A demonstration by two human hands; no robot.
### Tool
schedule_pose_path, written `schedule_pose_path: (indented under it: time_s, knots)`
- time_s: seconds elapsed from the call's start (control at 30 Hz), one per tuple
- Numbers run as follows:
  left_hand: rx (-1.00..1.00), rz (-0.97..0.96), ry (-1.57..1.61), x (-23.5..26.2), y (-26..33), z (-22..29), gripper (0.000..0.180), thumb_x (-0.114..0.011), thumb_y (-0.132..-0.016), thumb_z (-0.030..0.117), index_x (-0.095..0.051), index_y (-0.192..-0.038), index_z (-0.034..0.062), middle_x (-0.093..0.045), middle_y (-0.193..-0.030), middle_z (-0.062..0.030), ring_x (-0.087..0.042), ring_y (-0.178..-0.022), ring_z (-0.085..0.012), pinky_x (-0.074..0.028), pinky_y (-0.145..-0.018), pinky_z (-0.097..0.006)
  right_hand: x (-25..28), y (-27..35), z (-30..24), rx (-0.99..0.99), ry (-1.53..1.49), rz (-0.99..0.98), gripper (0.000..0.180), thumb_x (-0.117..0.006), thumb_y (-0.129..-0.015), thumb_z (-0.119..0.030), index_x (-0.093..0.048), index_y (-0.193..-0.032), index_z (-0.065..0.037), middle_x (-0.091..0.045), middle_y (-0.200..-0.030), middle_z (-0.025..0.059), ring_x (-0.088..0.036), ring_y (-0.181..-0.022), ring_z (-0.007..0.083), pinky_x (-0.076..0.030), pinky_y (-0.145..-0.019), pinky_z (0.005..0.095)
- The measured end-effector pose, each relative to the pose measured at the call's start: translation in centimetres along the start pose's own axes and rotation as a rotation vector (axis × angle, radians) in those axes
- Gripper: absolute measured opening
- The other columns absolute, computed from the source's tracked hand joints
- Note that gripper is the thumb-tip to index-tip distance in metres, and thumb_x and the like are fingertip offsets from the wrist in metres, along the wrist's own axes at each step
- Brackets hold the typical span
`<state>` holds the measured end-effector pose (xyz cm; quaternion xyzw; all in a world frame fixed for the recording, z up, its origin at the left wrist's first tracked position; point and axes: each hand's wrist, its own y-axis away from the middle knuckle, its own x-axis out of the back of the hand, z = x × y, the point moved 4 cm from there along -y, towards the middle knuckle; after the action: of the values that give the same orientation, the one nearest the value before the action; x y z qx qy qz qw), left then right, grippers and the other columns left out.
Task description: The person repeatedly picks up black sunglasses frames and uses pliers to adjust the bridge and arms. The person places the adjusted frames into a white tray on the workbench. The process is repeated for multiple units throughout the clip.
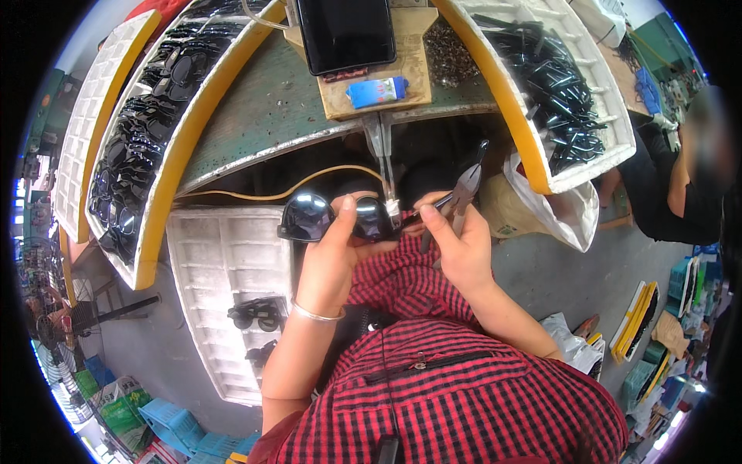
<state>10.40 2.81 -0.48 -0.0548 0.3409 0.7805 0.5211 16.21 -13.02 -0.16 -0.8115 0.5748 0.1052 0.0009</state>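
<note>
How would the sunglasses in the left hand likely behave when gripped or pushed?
The sunglasses look light, since the left hand holds them with fingertips alone. Their glossy lenses probably feel slippery and smudge easily. The thin frame may flex or snap where the pliers in the right hand work.

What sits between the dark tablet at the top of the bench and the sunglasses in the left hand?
In the head view, a small blue packet on the wooden board, then the bench edge and a yellowish cable above the sunglasses.

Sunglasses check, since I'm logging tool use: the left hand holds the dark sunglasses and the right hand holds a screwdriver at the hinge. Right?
Not quite. The right hand holds pliers, not a screwdriver; the head view shows this. The left hand does hold the dark sunglasses.
</note>
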Motion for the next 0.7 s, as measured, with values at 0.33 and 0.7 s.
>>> schedule_pose_path:
  time_s: [0.33,0.7]
  knots:
    - [-0.028,-0.008,-0.001,-0.16,0.14,0.16,0.041,-0.046,-0.101,0.036,-0.057,-0.118,0.0001,-0.067,-0.107,-0.0126,-0.067,-0.094,-0.0224,-0.059,-0.076,-0.037,0.02,-0.11,-0.29,-0.031,-0.019,-0.005,0.019,-0.061,-0.096,-0.017,-0.060,-0.105,0.000,-0.065,-0.092,0.0068,-0.066,-0.082,0.0142,-0.054,-0.076,0.0273]
    - [-0.032,-0.051,0.038,0.17,0.13,0.17,0.039,-0.044,-0.102,0.031,-0.055,-0.122,-0.0010,-0.065,-0.112,-0.0145,-0.066,-0.098,-0.0244,-0.059,-0.080,-0.041,0.24,-0.11,0.35,-0.033,-0.100,-0.002,0.020,-0.061,-0.096,-0.016,-0.061,-0.105,0.001,-0.066,-0.094,0.0084,-0.067,-0.083,0.0159,-0.054,-0.076,0.0280]
